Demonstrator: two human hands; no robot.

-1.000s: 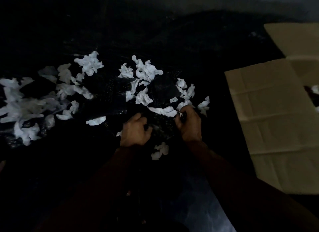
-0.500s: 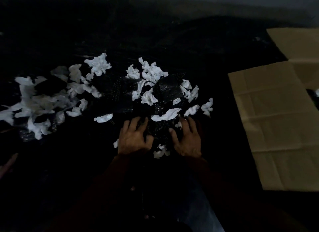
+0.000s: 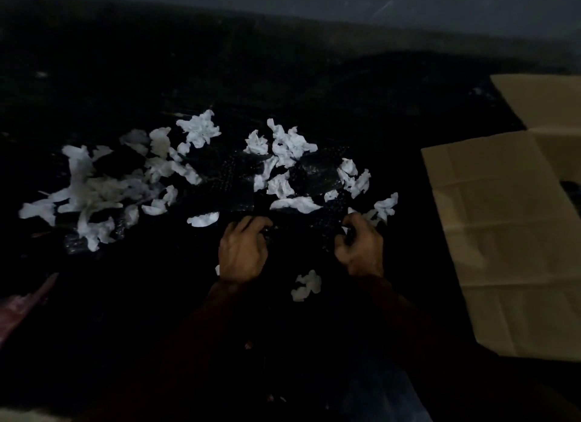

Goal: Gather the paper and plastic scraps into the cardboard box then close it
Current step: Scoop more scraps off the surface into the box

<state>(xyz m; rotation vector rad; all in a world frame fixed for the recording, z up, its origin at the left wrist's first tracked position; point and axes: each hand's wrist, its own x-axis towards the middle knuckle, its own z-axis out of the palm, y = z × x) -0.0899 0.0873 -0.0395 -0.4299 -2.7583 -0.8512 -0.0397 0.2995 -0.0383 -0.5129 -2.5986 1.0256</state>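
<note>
From the head camera, the left hand (image 3: 243,252) and the right hand (image 3: 361,248) sit side by side on a dark surface (image 3: 151,302). Each grip is curled round the near edge of a dark, dotted plastic sheet (image 3: 317,173). White paper scraps (image 3: 279,186) lie on that sheet and spread far out to the left. A stray scrap (image 3: 306,285) lies between the wrists. The cardboard box (image 3: 503,233) sits well apart at the right, its flaps folded out and open.
</note>
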